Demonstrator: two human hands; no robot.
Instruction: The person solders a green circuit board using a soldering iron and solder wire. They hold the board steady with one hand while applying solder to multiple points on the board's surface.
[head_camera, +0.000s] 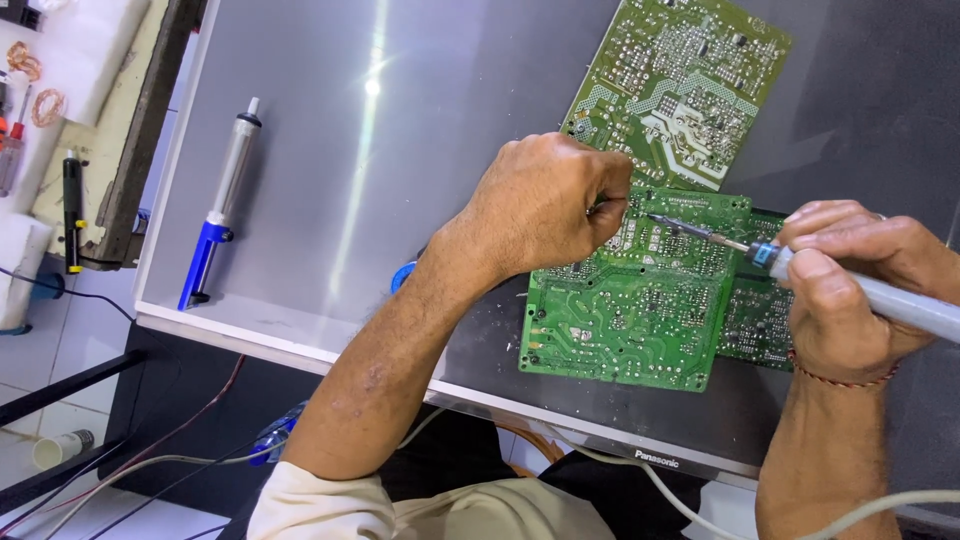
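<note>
Right hand (850, 285) fingers gripped soldering iron (790, 262), tip on green circuit board (630, 300) just before left hand (545, 205) fingers, curled tight, pinching something unseen to steady the board on desk (330, 150).

Bright overhead light streaks glare down the grey panel (370, 150), the view sharp with slight edge distortion

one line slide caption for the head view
Right hand holds a soldering iron to a green circuit board; left hand rests on it.
</note>
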